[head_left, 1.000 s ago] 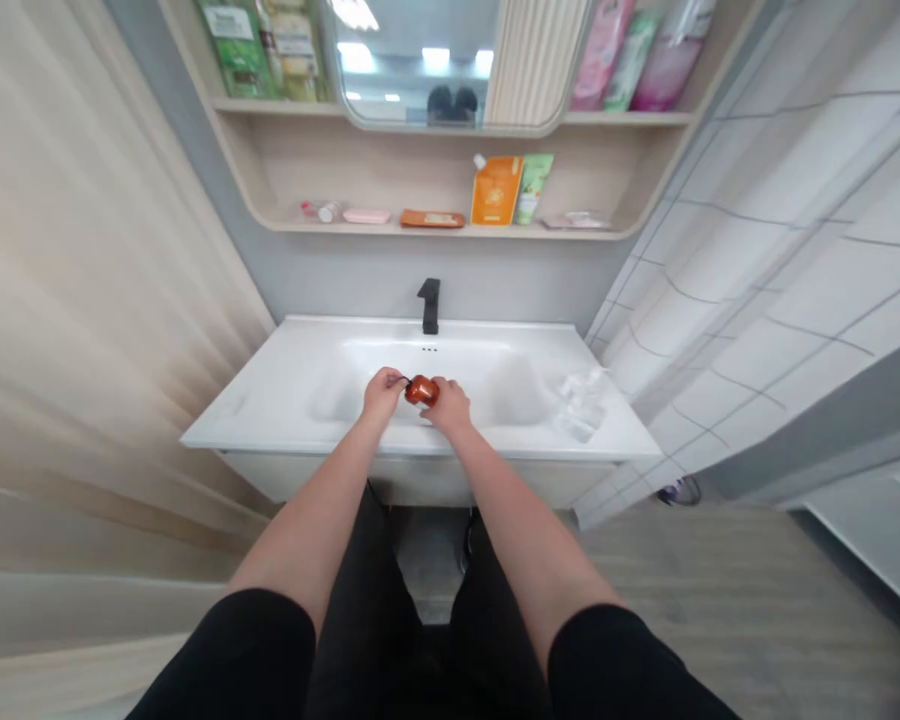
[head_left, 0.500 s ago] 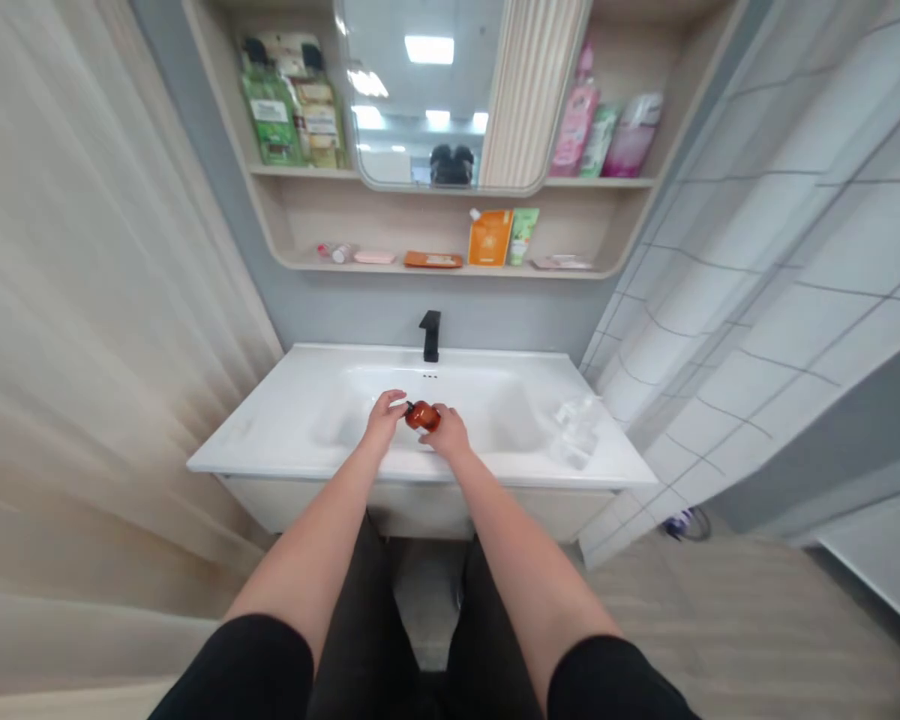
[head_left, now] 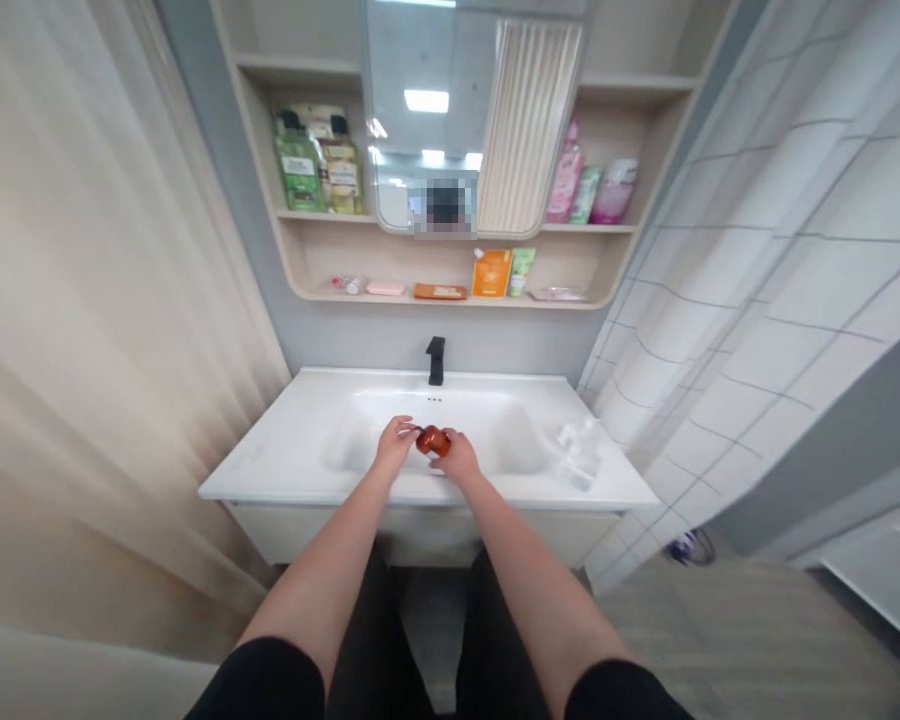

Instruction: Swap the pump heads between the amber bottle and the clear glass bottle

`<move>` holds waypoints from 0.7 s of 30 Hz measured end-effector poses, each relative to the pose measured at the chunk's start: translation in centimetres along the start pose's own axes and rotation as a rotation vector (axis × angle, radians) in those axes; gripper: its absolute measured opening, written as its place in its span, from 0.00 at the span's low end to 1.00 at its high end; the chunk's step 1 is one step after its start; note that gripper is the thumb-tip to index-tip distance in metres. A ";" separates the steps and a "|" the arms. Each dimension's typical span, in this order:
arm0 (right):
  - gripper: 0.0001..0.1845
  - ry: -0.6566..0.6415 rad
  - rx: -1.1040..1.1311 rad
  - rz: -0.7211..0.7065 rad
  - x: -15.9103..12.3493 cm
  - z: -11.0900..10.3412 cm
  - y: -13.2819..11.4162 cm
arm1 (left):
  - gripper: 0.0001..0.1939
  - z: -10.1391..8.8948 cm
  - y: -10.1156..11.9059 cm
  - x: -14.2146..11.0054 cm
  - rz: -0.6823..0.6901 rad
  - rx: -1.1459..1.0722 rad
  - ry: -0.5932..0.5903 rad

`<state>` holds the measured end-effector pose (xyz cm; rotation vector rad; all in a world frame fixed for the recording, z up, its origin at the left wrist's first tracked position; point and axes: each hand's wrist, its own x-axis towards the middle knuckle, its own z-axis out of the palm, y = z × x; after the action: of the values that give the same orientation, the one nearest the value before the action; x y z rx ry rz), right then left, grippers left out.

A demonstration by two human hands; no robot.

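Observation:
Over the front of the white sink basin [head_left: 510, 440], my right hand [head_left: 459, 458] is wrapped round the body of a small amber bottle [head_left: 433, 440], which is tilted with its top toward the left. My left hand [head_left: 396, 442] pinches the bottle's dark top at the thumb and fingertips. Part of the label and the bottle's base are hidden by the right hand. Behind both hands stands a black faucet [head_left: 436, 361].
Crumpled clear plastic [head_left: 579, 455] lies on the counter's right side. Above the faucet hangs a mirror cabinet [head_left: 450, 305] with green bottles [head_left: 300, 168], pink bottles [head_left: 566, 180] and an orange pouch [head_left: 492, 273]. A beige curtain [head_left: 120, 350] borders the left.
The view has tilted up, so the scene sits lower. My left fingers have closed in on the bottle's dark top, while my right hand keeps its hold on the body.

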<state>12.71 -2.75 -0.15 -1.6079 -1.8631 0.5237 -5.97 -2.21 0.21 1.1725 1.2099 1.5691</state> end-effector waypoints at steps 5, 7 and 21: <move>0.41 0.010 -0.013 -0.073 -0.3 -0.1 -0.1 | 0.24 0.1 -0.1 0.1 -0.005 0.003 0.035; 0.42 0.015 -0.007 -0.102 -0.4 -0.2 -0.2 | 0.24 0.0 0.0 -0.1 -0.012 0.006 0.035; 0.34 0.249 0.559 -0.164 -7.8 -8.8 -3.2 | 0.22 0.8 0.8 -1.3 0.041 0.400 -0.205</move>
<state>16.81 -11.77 6.90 -1.0845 -1.4752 0.6654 -4.92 -3.45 0.81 1.5800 1.4055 1.2290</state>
